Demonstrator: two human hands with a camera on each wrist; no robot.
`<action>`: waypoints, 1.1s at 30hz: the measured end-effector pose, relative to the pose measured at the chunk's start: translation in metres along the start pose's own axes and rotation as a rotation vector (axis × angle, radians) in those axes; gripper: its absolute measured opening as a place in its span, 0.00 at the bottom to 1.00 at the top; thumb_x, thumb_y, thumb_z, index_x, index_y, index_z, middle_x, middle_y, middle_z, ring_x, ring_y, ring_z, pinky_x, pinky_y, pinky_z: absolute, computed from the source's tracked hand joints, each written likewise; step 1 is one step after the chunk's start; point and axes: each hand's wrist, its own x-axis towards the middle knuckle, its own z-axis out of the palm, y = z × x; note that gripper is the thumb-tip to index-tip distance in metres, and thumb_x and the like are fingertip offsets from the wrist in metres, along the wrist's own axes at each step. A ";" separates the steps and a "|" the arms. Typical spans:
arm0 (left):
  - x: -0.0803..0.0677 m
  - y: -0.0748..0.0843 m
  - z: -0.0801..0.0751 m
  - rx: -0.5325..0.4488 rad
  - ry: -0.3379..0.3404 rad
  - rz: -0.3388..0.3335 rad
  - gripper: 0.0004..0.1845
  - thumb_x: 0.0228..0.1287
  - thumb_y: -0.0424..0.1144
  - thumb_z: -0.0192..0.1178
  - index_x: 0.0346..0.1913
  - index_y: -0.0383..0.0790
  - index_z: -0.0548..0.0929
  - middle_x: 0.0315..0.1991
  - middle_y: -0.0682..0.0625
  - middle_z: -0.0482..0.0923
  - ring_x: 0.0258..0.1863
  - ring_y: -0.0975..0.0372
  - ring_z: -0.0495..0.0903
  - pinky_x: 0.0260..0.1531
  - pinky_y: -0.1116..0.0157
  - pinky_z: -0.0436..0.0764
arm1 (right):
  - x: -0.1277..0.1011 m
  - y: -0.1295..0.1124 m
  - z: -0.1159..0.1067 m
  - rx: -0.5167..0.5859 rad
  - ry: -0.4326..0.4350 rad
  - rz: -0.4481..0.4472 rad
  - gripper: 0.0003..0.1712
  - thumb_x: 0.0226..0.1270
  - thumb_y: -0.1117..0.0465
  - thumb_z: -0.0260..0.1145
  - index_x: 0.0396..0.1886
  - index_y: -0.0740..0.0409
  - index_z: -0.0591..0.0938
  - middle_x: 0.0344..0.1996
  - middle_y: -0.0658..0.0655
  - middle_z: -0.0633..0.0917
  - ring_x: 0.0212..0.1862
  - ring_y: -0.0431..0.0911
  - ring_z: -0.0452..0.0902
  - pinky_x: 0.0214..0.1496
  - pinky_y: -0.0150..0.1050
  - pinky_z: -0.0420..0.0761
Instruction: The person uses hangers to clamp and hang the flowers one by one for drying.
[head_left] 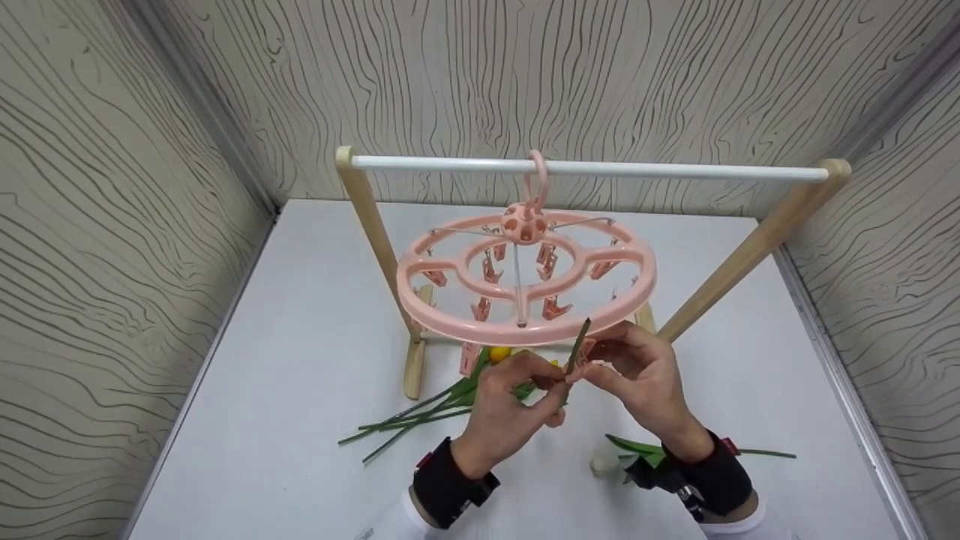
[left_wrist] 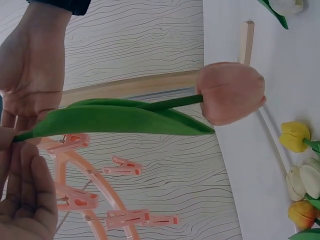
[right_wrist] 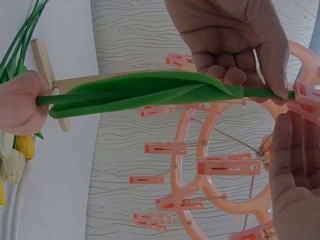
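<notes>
My left hand (head_left: 510, 405) pinches the stem of a pink tulip (left_wrist: 232, 94), which hangs bloom down with its green leaves along the stem. The cut end of the stem points up beside a pink clothespin (right_wrist: 307, 97) at the near rim of a round pink clip hanger (head_left: 465, 328). With thumb and fingers, my right hand (head_left: 645, 371) grips that clothespin, right at the stem. In the head view the bloom is hidden behind my left hand. Whether the clothespin's jaws are around the stem, I cannot tell.
The hanger hooks over a white rod (head_left: 675, 171) on a wooden stand (head_left: 735, 247), with several more clothespins (right_wrist: 165, 147) dangling. Several tulips, yellow and white, lie beneath, their stems (head_left: 420, 414) toward the left. A white tulip (head_left: 604, 463) lies under my right wrist.
</notes>
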 end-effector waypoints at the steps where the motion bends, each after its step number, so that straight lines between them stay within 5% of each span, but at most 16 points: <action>1: 0.000 0.000 0.000 0.003 -0.002 0.002 0.06 0.69 0.24 0.71 0.44 0.36 0.88 0.38 0.41 0.88 0.36 0.54 0.90 0.39 0.64 0.93 | 0.000 0.000 0.000 -0.003 -0.001 0.002 0.25 0.69 0.79 0.70 0.63 0.59 0.84 0.53 0.47 0.90 0.52 0.38 0.90 0.56 0.30 0.90; 7: 0.000 -0.003 0.002 -0.020 -0.020 -0.015 0.05 0.73 0.27 0.69 0.46 0.38 0.87 0.34 0.42 0.87 0.33 0.54 0.90 0.39 0.66 0.92 | -0.004 0.002 -0.004 -0.021 -0.001 0.024 0.27 0.71 0.77 0.70 0.65 0.54 0.84 0.53 0.46 0.91 0.51 0.37 0.90 0.57 0.29 0.90; 14: 0.001 -0.004 0.004 -0.024 -0.031 -0.050 0.03 0.74 0.29 0.68 0.46 0.38 0.87 0.31 0.42 0.87 0.27 0.56 0.89 0.39 0.68 0.92 | -0.008 0.003 -0.009 -0.063 0.011 0.002 0.31 0.65 0.84 0.67 0.65 0.59 0.84 0.53 0.46 0.91 0.51 0.37 0.90 0.57 0.30 0.90; 23: -0.004 -0.005 0.003 0.021 -0.026 -0.106 0.04 0.73 0.30 0.70 0.46 0.39 0.88 0.40 0.42 0.88 0.34 0.57 0.91 0.42 0.66 0.92 | -0.015 0.004 -0.018 -0.065 0.007 0.006 0.29 0.66 0.84 0.67 0.66 0.68 0.81 0.55 0.50 0.90 0.52 0.40 0.91 0.55 0.32 0.91; 33: -0.009 -0.010 0.004 0.109 -0.002 -0.084 0.06 0.71 0.31 0.73 0.47 0.41 0.89 0.43 0.44 0.90 0.40 0.57 0.92 0.40 0.60 0.94 | -0.040 0.008 -0.043 -0.158 0.065 0.013 0.26 0.60 0.91 0.63 0.58 0.77 0.82 0.49 0.50 0.92 0.51 0.39 0.91 0.55 0.28 0.90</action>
